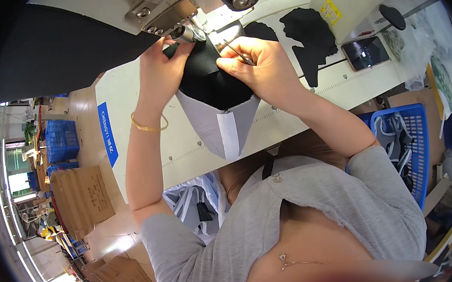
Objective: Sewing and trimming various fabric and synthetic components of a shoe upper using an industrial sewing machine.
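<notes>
Under the sewing machine head (pixel 172 17) lies a fabric piece (pixel 210 88), black inside and light grey outside, with a white strip down its near end. My left hand (pixel 163 74) pinches its far left edge beside the machine's roller (pixel 182 34). On the other side, my right hand (pixel 262 68) is closed around a thin dark metal tool (pixel 238 52), which looks like tweezers. Its thumb and forefinger meet at the right edge of the black fabric. The fabric directly beneath the machine foot is partly hidden.
Black fabric scraps (pixel 308 37) and a phone (pixel 364 53) lie on the white table (pixel 298 102) to the right. A blue basket (pixel 419 145) of grey pieces stands at the right, and a bag of similar pieces (pixel 191 200) below the table edge. Cardboard boxes (pixel 83 199) stand at the left.
</notes>
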The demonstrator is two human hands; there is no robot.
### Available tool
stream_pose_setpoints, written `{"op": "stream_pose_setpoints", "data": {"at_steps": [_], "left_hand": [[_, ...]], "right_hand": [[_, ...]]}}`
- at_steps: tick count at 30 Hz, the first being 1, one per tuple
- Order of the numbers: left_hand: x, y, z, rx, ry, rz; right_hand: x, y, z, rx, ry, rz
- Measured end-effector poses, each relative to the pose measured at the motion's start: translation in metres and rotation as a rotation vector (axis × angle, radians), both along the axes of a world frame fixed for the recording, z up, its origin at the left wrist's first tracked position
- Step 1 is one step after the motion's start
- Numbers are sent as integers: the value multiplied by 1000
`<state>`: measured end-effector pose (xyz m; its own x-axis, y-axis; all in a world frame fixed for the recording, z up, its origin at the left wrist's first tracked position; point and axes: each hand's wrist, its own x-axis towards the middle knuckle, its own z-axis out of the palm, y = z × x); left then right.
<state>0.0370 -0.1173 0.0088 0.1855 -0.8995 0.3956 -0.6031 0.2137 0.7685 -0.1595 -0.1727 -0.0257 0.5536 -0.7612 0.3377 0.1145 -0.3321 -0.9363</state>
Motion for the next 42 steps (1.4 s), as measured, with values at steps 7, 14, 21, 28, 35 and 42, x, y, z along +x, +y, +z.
{"op": "stream_pose_setpoints", "data": {"at_steps": [7,14,21,28,35,42], "left_hand": [[-41,41,4,-559,-987,79],[-40,34,-8,-545,-971,8],[-38,35,-6,-547,-1027,-5],[-41,35,-12,-589,-1066,2],[-39,31,-12,-691,-1022,-36],[-36,33,-9,-685,-1030,-65]], "right_hand": [[0,0,1,-10,-44,21],[-8,7,-4,136,-83,44],[-21,16,-5,223,-2,91],[-22,16,-9,207,-18,92],[-25,17,-3,201,10,89],[-26,20,1,216,11,103]]}}
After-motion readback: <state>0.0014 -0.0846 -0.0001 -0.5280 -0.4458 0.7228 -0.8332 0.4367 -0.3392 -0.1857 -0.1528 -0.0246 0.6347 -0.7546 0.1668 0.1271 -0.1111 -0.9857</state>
